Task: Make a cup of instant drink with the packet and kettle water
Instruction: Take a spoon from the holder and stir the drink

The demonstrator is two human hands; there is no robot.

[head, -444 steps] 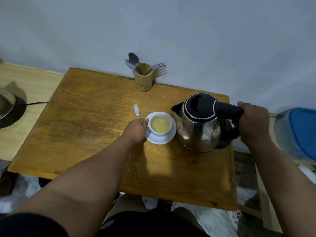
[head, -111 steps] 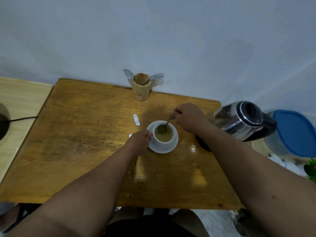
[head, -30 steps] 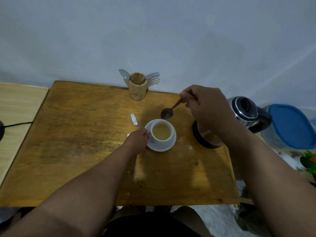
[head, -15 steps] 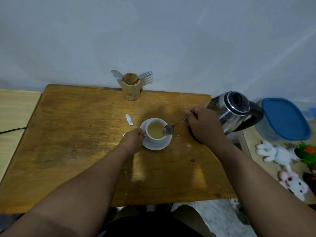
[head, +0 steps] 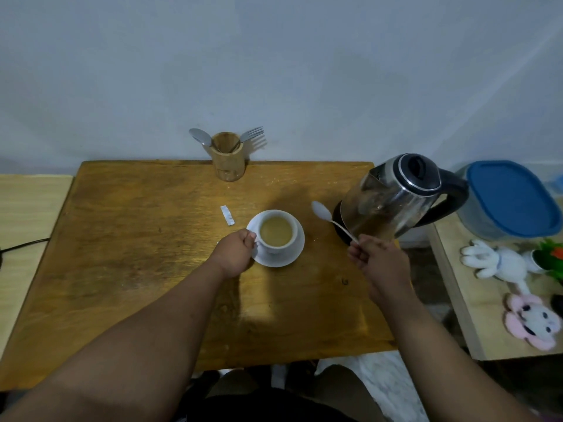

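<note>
Wooden table (head: 128, 239) against grey wall (head: 274, 71); left hand (head: 234, 254) grips cup (head: 277, 231), right hand (head: 377, 263) pinches spoon (head: 327, 219).

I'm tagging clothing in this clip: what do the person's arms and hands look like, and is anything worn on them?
Both forearms are bare right down to the hands; no sleeves reach them. The left hand and right hand show no gloves, watch, rings or bracelets that I can see. No markings are visible on the arms. Dark clothing shows only at the bottom edge, below the arms.
</note>
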